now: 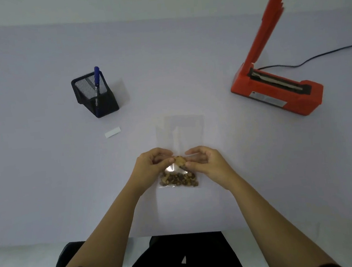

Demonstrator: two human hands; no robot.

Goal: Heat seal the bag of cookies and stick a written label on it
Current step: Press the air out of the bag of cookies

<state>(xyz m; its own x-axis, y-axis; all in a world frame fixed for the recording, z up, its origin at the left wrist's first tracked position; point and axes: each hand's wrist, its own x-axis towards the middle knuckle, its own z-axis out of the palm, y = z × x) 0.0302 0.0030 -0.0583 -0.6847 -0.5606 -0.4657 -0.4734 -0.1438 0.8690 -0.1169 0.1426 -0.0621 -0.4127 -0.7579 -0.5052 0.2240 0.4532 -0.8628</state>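
A clear plastic bag of small brown cookies (pixel 178 179) lies on the white table in front of me. My left hand (pixel 150 165) and my right hand (pixel 205 161) both pinch the bag at its upper part, where one cookie (pixel 180 160) shows between my fingertips. The bag's transparent open end (pixel 181 130) stretches away from me, flat on the table. A red heat sealer (pixel 278 89) stands at the right with its arm raised. A blank white label (pixel 112 132) lies at the left, near a black mesh holder (pixel 95 96) with a blue pen (pixel 97 80).
The sealer's black cable (pixel 314 56) runs off to the right edge. The table's near edge (pixel 73 240) is just above my lap. Bare tabletop lies between the bag and the sealer.
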